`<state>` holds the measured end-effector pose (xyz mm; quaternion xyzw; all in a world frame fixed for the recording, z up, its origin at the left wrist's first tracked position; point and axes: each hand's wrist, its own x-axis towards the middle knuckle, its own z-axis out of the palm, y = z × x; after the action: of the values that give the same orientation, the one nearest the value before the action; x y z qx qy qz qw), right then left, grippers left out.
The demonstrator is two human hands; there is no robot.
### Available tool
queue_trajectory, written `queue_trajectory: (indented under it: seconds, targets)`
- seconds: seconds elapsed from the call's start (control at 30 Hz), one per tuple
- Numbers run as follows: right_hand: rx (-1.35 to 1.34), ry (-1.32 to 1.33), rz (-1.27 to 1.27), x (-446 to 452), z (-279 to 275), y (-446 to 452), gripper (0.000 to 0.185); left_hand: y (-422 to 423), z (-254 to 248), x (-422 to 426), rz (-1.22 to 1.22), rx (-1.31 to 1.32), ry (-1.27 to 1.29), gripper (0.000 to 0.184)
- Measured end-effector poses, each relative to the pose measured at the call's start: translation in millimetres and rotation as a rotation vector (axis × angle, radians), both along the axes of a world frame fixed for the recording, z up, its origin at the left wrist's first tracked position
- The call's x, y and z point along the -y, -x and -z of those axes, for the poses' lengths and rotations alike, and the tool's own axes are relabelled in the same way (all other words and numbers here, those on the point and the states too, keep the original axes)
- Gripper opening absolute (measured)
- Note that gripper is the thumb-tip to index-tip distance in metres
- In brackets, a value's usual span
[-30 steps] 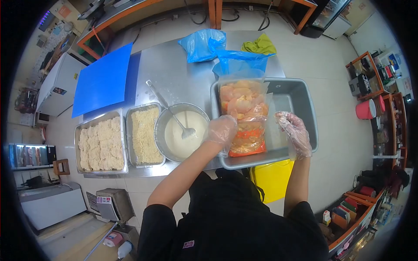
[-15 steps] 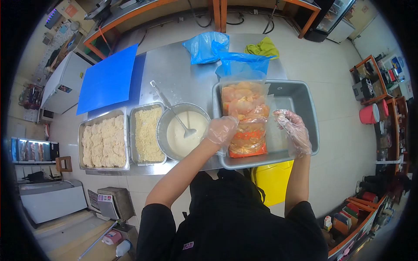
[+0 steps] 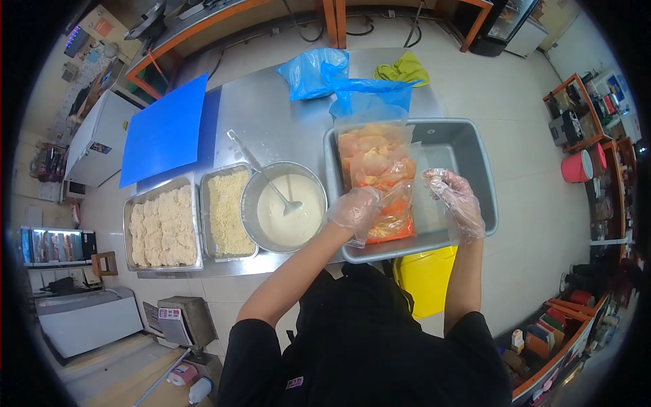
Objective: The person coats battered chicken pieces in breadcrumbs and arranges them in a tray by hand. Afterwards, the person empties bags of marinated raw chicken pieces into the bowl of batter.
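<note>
A clear plastic bag of orange-tinted meat pieces (image 3: 375, 152) lies in the left part of a grey tub (image 3: 479, 169). My left hand (image 3: 357, 209), in a clear plastic glove, is closed at the bag's left side; its fingertips are partly hidden against the plastic. Over the tub's right side is my right hand (image 3: 454, 198), also gloved, with fingers curled together near the bag; what they hold, if anything, is too small to tell. Left of the tub, a metal bowl of white batter (image 3: 288, 224) has a ladle (image 3: 261, 169) resting in it.
Left of the bowl stand a tray of pale crumbs (image 3: 229, 214) and a tray of coated pieces (image 3: 163, 227). A blue board (image 3: 166, 132) lies behind them. Blue plastic bags (image 3: 314, 73) and a green cloth (image 3: 405, 69) are at the back. Below the tub is a yellow container (image 3: 426, 281).
My left hand has shifted slightly right, further over the bag's lower part. My right hand stays nearly in place. The whole view has shifted slightly.
</note>
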<state>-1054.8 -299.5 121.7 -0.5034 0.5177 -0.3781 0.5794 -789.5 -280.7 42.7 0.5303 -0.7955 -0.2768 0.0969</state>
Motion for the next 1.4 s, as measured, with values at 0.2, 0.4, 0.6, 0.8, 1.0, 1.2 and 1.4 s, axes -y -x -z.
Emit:
queue_trajectory:
  seconds: [0.2, 0.4, 0.6, 0.8, 1.0, 1.2, 1.4]
  targets:
    - [-0.048, 0.006, 0.025, -4, -3, -8, 0.03, 3, -7, -29, -0.076, -0.115, -0.039, 0.026]
    - [-0.274, -0.164, -0.301, 16, 0, -67, 0.045, 5, -14, -43, -0.09, -0.107, 0.063, 0.022]
    - [-0.841, 0.02, -0.806, 31, 21, -101, 0.036, 1, 13, -52, -0.067, -0.158, 0.207, 0.011]
    - [-1.339, 0.395, -1.24, 40, 65, -105, 0.029, 3, 13, -72, 0.001, -0.274, 0.227, 0.01]
    - [-1.246, 0.492, -0.969, 28, 53, -92, 0.019, -11, -1, -86, 0.026, -0.274, 0.194, 0.017]
    - [-0.925, 0.491, -0.719, 6, 53, -98, 0.019, -15, -16, -85, -0.021, -0.267, 0.132, 0.015]
    - [-1.021, 0.408, -1.005, 44, 57, -115, 0.038, -9, 4, -62, 0.017, -0.246, 0.073, 0.017]
